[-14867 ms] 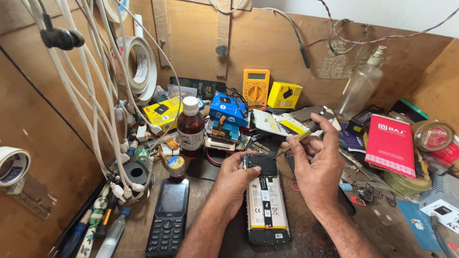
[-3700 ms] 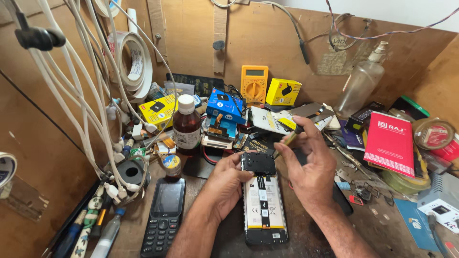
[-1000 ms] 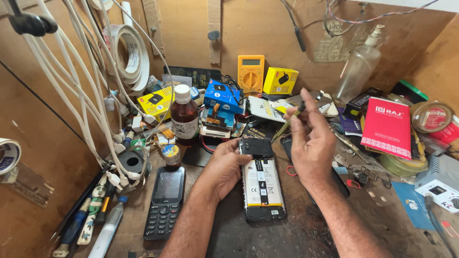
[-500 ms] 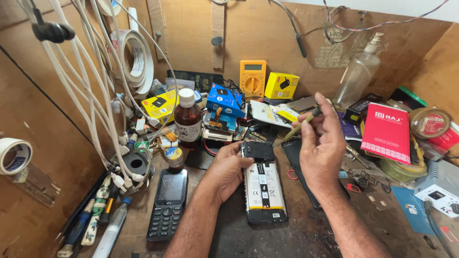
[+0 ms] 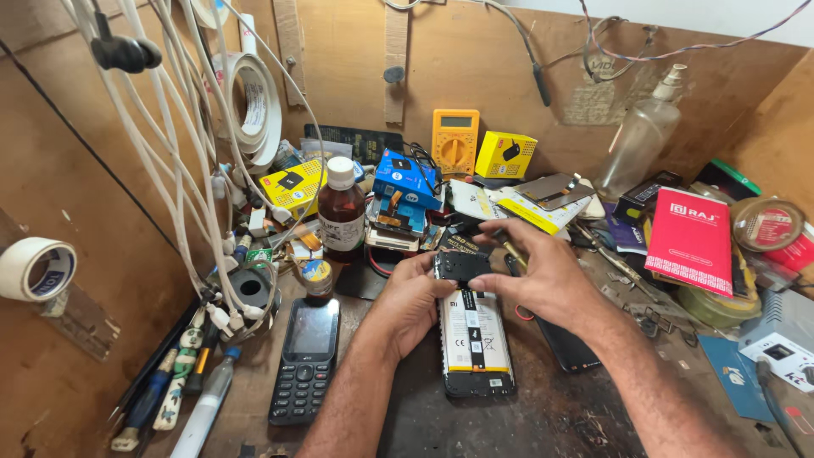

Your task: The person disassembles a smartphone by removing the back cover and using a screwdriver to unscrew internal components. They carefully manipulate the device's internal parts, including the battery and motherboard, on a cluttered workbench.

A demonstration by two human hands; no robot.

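Two hands are working on the opened smartphone (image 5: 475, 326) lying on the bench: the left hand (image 5: 415, 297) is gripping its top edge, and the right hand (image 5: 543, 276) has come down, fingertips now pinching there.

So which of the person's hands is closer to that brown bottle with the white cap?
The left hand. It rests on the opened phone, just right of the brown bottle. The right hand is farther right, beyond the phone's top.

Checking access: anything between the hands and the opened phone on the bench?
Nothing visible. The left hand already rests on the opened phone at its top left edge, and the right hand is over its top end, fingertips at the black cover.
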